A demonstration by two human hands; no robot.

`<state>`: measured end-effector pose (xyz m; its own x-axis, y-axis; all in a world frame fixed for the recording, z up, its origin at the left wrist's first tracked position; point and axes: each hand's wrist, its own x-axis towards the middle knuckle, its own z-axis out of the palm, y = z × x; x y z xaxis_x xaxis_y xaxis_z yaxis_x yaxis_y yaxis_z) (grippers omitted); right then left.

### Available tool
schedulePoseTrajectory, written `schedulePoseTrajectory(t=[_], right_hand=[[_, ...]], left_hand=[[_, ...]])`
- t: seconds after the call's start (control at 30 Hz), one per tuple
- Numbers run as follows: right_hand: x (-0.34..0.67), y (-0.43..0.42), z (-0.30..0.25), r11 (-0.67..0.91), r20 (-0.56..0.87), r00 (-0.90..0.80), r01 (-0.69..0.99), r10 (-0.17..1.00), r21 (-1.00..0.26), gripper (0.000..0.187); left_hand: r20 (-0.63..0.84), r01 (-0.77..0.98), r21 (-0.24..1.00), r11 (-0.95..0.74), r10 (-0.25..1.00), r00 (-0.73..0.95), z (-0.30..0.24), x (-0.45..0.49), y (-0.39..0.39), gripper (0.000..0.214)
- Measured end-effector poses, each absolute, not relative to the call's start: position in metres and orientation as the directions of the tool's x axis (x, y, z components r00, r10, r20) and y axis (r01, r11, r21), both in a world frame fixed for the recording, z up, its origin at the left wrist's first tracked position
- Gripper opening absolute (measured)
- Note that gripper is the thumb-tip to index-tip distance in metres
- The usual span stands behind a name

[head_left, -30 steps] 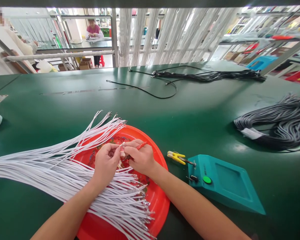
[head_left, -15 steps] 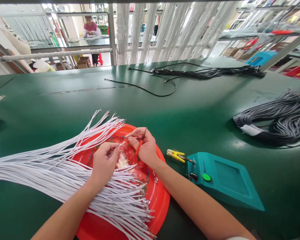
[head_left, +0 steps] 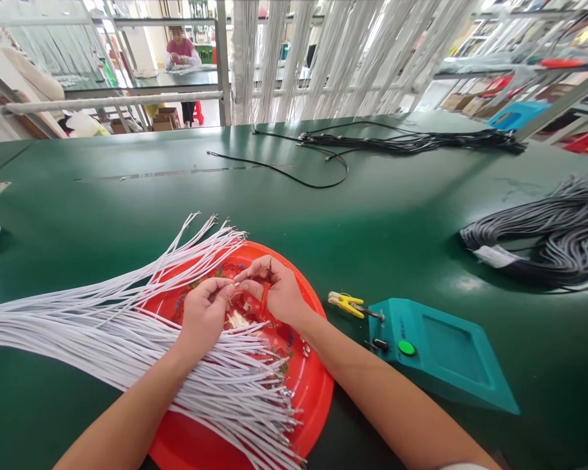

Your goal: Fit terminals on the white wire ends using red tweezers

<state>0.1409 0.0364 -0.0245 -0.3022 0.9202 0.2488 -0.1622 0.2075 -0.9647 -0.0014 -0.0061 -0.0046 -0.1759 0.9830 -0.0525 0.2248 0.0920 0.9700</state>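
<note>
My left hand pinches the metal-tipped end of one white wire above a red round tray. My right hand is closed round a small red-handled tool, thumb and forefinger meeting the left fingertips over the wire end. A large fan of white wires lies across the tray and runs off to the left, metal terminals at its right ends. Small loose parts lie on the tray's patterned floor under my hands.
A teal box with a green button sits right of the tray, yellow clips by it. Grey cable coil at right, black cable bundle at the back. White wires hang beyond the green table. Other people sit at far benches.
My right hand swung the red tool from lying sideways to pointing up, then drew back to meet the left fingertips. The left hand kept its pinch on the wire end.
</note>
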Motion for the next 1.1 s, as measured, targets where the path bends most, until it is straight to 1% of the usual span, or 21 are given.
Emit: schedulePoseTrajectory(t=[0.07, 0.17, 0.27, 0.33, 0.4, 0.43, 0.5, 0.53, 0.57, 0.63, 0.7, 0.73, 0.77, 0.8, 0.83, 0.87, 0.93, 1.0, 1.03, 1.1], right_hand=[[0.139, 0.036, -0.024, 0.121, 0.200, -0.307, -0.257, 0.930, -0.959, 0.021], [0.137, 0.036, -0.022, 0.019, 0.142, -0.329, -0.350, 0.933, -0.936, 0.027], [0.135, 0.035, -0.021, -0.028, 0.097, -0.315, -0.371, 0.944, -0.928, 0.027], [0.133, 0.033, -0.021, -0.009, 0.092, -0.273, -0.345, 0.958, -0.938, 0.025], [0.133, 0.031, -0.023, 0.074, 0.132, -0.205, -0.269, 0.970, -0.960, 0.019], [0.133, 0.029, -0.024, 0.142, 0.177, -0.166, -0.201, 0.970, -0.969, 0.014], [0.134, 0.027, -0.028, 0.320, 0.320, -0.115, -0.019, 0.940, -0.947, 0.007], [0.136, 0.027, -0.030, 0.423, 0.414, -0.114, 0.075, 0.903, -0.903, 0.008], [0.137, 0.026, -0.031, 0.528, 0.511, -0.135, 0.161, 0.849, -0.834, 0.012], [0.140, 0.026, -0.032, 0.699, 0.662, -0.227, 0.282, 0.715, -0.658, 0.023], [0.142, 0.026, -0.031, 0.784, 0.719, -0.327, 0.365, 0.613, -0.502, 0.028], [0.143, 0.026, -0.030, 0.799, 0.721, -0.367, 0.401, 0.588, -0.448, 0.029], [0.142, 0.026, -0.029, 0.803, 0.713, -0.394, 0.427, 0.579, -0.416, 0.030], [0.142, 0.025, -0.028, 0.798, 0.705, -0.402, 0.442, 0.585, -0.410, 0.030], [0.142, 0.025, -0.027, 0.785, 0.691, -0.395, 0.442, 0.605, -0.434, 0.030], [0.141, 0.026, -0.026, 0.758, 0.669, -0.373, 0.431, 0.643, -0.490, 0.028], [0.140, 0.026, -0.024, 0.649, 0.571, -0.310, 0.354, 0.760, -0.673, 0.021], [0.138, 0.028, -0.022, 0.461, 0.405, -0.266, 0.200, 0.875, -0.864, 0.011], [0.138, 0.029, -0.021, 0.350, 0.313, -0.269, 0.104, 0.911, -0.931, 0.008], [0.137, 0.031, -0.018, 0.116, 0.141, -0.300, -0.098, 0.943, -0.988, 0.011]], left_hand=[[-0.103, 0.141, 0.982, 0.125, 0.982, -0.156, -0.001, -0.001, -0.006, 0.023], [-0.134, 0.078, 0.986, 0.144, 0.984, -0.120, 0.000, -0.001, -0.006, 0.023], [-0.143, 0.048, 0.988, 0.148, 0.986, -0.089, -0.001, -0.002, -0.006, 0.024], [-0.140, 0.031, 0.989, 0.143, 0.987, -0.072, -0.002, -0.002, -0.005, 0.023], [-0.138, 0.019, 0.990, 0.139, 0.988, -0.067, -0.002, -0.002, -0.005, 0.022], [-0.139, 0.018, 0.990, 0.141, 0.988, -0.068, -0.002, -0.002, -0.005, 0.021], [-0.137, 0.030, 0.990, 0.140, 0.988, -0.077, -0.002, 0.000, -0.005, 0.023], [-0.130, 0.048, 0.990, 0.134, 0.988, -0.085, -0.003, 0.000, -0.006, 0.023], [-0.115, 0.075, 0.990, 0.122, 0.989, -0.094, -0.003, 0.001, -0.006, 0.024], [-0.058, 0.164, 0.983, 0.077, 0.991, -0.120, -0.005, 0.002, -0.008, 0.022], [0.031, 0.294, 0.956, 0.011, 0.990, -0.140, -0.006, 0.002, -0.010, 0.018], [0.082, 0.366, 0.930, -0.025, 0.987, -0.140, -0.007, 0.001, -0.011, 0.017], [0.132, 0.439, 0.896, -0.061, 0.982, -0.134, -0.007, 0.001, -0.011, 0.015], [0.179, 0.507, 0.857, -0.095, 0.976, -0.121, -0.007, 0.000, -0.011, 0.014], [0.222, 0.563, 0.817, -0.127, 0.970, -0.102, -0.008, -0.001, -0.011, 0.014], [0.258, 0.606, 0.780, -0.157, 0.963, -0.082, -0.008, -0.002, -0.011, 0.015], [0.304, 0.650, 0.735, -0.196, 0.951, -0.057, -0.008, -0.003, -0.010, 0.015], [0.311, 0.650, 0.734, -0.199, 0.948, -0.061, -0.008, -0.004, -0.009, 0.015], [0.306, 0.641, 0.743, -0.191, 0.949, -0.071, -0.008, -0.004, -0.009, 0.014], [0.304, 0.625, 0.758, -0.186, 0.949, -0.086, -0.008, -0.004, -0.010, 0.014]])
